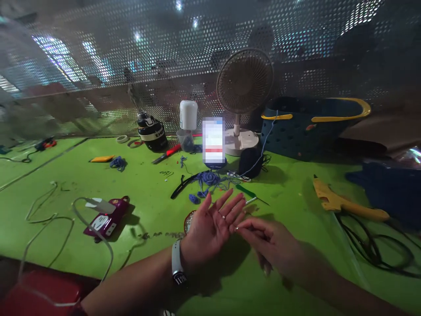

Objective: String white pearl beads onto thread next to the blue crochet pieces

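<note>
Palm up, my left hand (pixel 210 228) is open with its fingers stretched out, over the green table. A tiny shiny speck (pixel 223 217) shows at the base of its fingers; whether it is a ring or a bead I cannot tell. My right hand (pixel 276 245) pinches a small white bead (pixel 237 228) between thumb and forefinger, close against the left hand's edge. Partly hidden behind my left hand is a red-rimmed dish (pixel 188 221) with small pale bits in it. Past the fingertips lie blue crocheted pieces (pixel 210 177) and a green-handled crochet hook (pixel 245 191).
A purple power strip (pixel 107 219) with a white cable lies left. To the right is a yellow glue gun (pixel 348 204) with its black cord. Farther back stand a black bottle (pixel 153 134), a blurred-out phone screen (pixel 213 140), a fan (pixel 245 81) and a dark basket (pixel 296 136).
</note>
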{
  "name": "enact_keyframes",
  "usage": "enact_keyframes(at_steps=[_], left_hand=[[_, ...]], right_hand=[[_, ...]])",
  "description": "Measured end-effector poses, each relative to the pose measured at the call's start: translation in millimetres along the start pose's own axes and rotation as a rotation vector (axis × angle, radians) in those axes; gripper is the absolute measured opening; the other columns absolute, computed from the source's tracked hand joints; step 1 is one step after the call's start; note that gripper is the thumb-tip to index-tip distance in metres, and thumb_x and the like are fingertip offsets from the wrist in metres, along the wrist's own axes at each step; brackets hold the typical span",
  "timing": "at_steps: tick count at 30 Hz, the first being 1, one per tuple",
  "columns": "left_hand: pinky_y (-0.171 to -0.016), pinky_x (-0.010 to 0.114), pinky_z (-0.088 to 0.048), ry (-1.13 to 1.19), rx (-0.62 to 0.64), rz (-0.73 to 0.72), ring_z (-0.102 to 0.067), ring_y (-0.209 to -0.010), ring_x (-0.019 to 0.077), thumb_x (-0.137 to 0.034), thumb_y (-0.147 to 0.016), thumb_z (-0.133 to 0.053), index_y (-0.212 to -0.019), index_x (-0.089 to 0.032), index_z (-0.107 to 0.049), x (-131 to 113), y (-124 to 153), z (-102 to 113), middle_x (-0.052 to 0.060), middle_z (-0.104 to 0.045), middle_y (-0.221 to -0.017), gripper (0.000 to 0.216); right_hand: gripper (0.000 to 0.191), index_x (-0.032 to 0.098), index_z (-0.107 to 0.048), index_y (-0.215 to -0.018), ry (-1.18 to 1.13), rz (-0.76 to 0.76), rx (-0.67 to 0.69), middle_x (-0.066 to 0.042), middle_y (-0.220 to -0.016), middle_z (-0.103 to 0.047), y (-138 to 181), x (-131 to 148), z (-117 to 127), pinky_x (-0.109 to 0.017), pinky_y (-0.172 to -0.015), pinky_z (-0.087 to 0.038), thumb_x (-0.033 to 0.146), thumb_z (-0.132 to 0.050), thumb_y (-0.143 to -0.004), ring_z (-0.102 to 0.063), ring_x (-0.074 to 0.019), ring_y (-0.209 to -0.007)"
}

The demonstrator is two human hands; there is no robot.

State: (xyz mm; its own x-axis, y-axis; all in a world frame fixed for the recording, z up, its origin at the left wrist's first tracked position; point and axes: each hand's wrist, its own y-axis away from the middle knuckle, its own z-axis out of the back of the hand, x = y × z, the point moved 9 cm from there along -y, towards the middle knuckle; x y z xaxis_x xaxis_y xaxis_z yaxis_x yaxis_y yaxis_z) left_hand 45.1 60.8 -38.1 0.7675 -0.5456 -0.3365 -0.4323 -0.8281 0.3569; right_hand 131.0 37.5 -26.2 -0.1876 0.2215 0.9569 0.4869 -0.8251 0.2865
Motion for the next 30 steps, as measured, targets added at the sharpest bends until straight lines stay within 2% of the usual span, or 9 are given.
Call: enact_keyframes(at_steps=[5, 10, 16, 21, 26, 30], left_hand=[[-0.091, 0.030, -0.050, -0.011, 0.080, 0.033, -0.056, -0.120, 0.0193, -0.051, -0.098, -0.027, -0.127, -0.018, -0.056, 2, 4, -6, 0.009, -0.059, -0.130, 0.053], [-0.100, 0.032, -0.043, 0.007, 0.087, 0.026, -0.057, -0.118, 0.0190, -0.052, -0.097, -0.027, -0.123, -0.017, -0.059, 0, 6, -10, 0.009, -0.064, -0.123, 0.054], [-0.103, 0.033, -0.039, -0.044, 0.064, 0.011, -0.058, -0.116, 0.0204, -0.053, -0.097, -0.026, -0.122, -0.014, -0.058, -2, 6, -9, 0.011, -0.066, -0.118, 0.056], [-0.105, 0.036, -0.037, -0.069, 0.097, 0.011, -0.058, -0.116, 0.0222, -0.056, -0.096, -0.026, -0.124, -0.011, -0.057, -2, 5, -8, 0.012, -0.066, -0.118, 0.061], [-0.103, 0.037, -0.039, -0.045, 0.114, 0.016, -0.060, -0.113, 0.0225, -0.054, -0.097, -0.027, -0.126, -0.009, -0.055, -1, 6, -10, 0.013, -0.068, -0.116, 0.061], [-0.099, 0.035, -0.040, -0.083, 0.055, 0.016, -0.064, -0.106, 0.0215, -0.053, -0.097, -0.027, -0.124, -0.007, -0.057, -1, 7, -8, 0.014, -0.069, -0.112, 0.062]], right_hand=[[0.034, 0.022, -0.064, -0.105, 0.137, 0.014, -0.063, 0.003, -0.058, -0.057, 3, 3, 2, -0.021, -0.048, -0.044, 0.049, -0.049, -0.092, -0.055, -0.0107, -0.051], [0.038, 0.022, -0.061, -0.115, 0.172, -0.008, -0.049, 0.001, -0.068, -0.061, 2, -3, 1, -0.024, -0.053, -0.045, 0.050, -0.047, -0.092, -0.059, -0.0127, -0.059], [0.036, 0.022, -0.061, -0.115, 0.149, -0.034, -0.030, 0.001, -0.067, -0.059, 3, -3, 1, -0.022, -0.050, -0.042, 0.048, -0.048, -0.093, -0.057, -0.0118, -0.058], [0.034, 0.019, -0.062, -0.112, 0.163, -0.080, 0.006, 0.000, -0.068, -0.058, 5, 5, -2, -0.022, -0.050, -0.043, 0.044, -0.048, -0.093, -0.057, -0.0119, -0.059], [0.033, 0.019, -0.063, -0.111, 0.225, -0.070, -0.011, 0.000, -0.067, -0.060, 6, 13, 1, -0.023, -0.054, -0.047, 0.042, -0.048, -0.094, -0.058, -0.0118, -0.060], [0.034, 0.019, -0.066, -0.110, 0.234, -0.021, -0.032, -0.001, -0.067, -0.062, 9, 19, 4, -0.024, -0.054, -0.048, 0.043, -0.049, -0.093, -0.060, -0.0129, -0.060]])
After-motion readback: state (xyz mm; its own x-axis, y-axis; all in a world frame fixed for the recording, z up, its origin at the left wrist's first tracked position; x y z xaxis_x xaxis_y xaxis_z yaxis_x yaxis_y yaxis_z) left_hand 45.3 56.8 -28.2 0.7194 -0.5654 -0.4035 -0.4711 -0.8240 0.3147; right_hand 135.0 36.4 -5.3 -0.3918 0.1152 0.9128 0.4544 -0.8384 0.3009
